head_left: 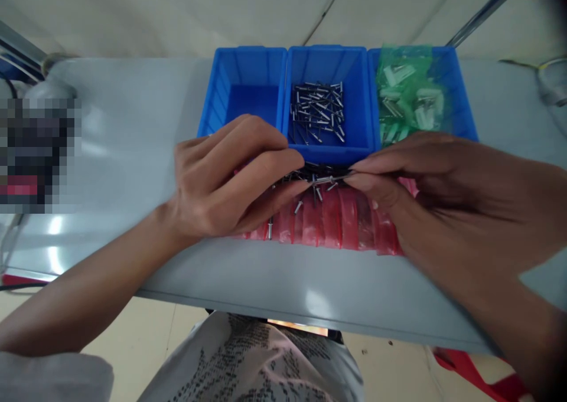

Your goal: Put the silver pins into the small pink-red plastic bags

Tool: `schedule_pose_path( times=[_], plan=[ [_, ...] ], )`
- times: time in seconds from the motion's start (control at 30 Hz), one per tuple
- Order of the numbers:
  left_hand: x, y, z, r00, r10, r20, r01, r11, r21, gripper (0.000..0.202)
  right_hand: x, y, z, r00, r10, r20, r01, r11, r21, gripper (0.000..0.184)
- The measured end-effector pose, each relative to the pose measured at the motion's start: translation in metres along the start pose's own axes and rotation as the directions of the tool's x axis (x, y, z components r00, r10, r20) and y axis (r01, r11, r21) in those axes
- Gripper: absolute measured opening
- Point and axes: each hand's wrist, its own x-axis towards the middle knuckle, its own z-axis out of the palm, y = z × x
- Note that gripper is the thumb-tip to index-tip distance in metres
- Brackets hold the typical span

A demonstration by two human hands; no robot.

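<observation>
My left hand (225, 183) and my right hand (460, 195) meet over the front of the blue bins, fingertips pinched. Between them lie a few silver blind rivets (325, 180) with thin stems; both hands grip these, though the exact number is hidden. Under the hands is a row of pink plastic bags (325, 219), with loose rivets (299, 207) scattered on top. More rivets (316, 110) are heaped in the middle blue bin (328, 154), just behind my fingertips.
The left blue bin (250, 65) shows a bare bottom. In the right blue bin (456, 89) is a green plastic bag (407, 95) holding small packs of rivets. All stand on a grey table (133, 107). A blurred dark object (31, 148) sits at the left, cables at the right.
</observation>
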Motion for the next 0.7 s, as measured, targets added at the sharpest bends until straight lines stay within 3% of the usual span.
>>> schedule_pose_path(
  times=[0.1, 0.17, 0.33, 0.5, 0.7],
  plan=[
    [-0.0025, -0.0019, 0.0, 0.999, 0.029, -0.014, -0.03, 0.999, -0.029, 0.026, -0.0031, -0.0047, 0.0028, 0.981, 0.165, -0.098, -0.157, 0.984, 0.083, 0.01],
    [-0.0026, -0.0026, 0.0007, 0.999, 0.041, -0.035, -0.042, 0.998, -0.044, 0.025, -0.0044, -0.0062, 0.0047, 0.972, 0.211, -0.107, -0.196, 0.972, 0.131, 0.012],
    [-0.0028, -0.0027, 0.0029, 0.998, 0.064, -0.025, -0.065, 0.997, -0.042, 0.025, -0.0022, -0.0065, 0.0056, 0.972, 0.208, -0.109, -0.181, 0.96, 0.215, 0.014],
    [-0.0062, -0.0014, 0.0015, 0.999, -0.012, -0.036, 0.011, 1.0, -0.009, 0.021, -0.0005, -0.0059, 0.0068, 0.979, 0.199, -0.05, -0.181, 0.95, 0.256, 0.015],
    [-0.0026, -0.0021, -0.0021, 0.999, 0.039, 0.032, -0.039, 0.999, -0.02, 0.026, 0.0002, -0.0049, 0.008, 0.971, 0.236, -0.052, -0.207, 0.924, 0.322, 0.013]
  ],
)
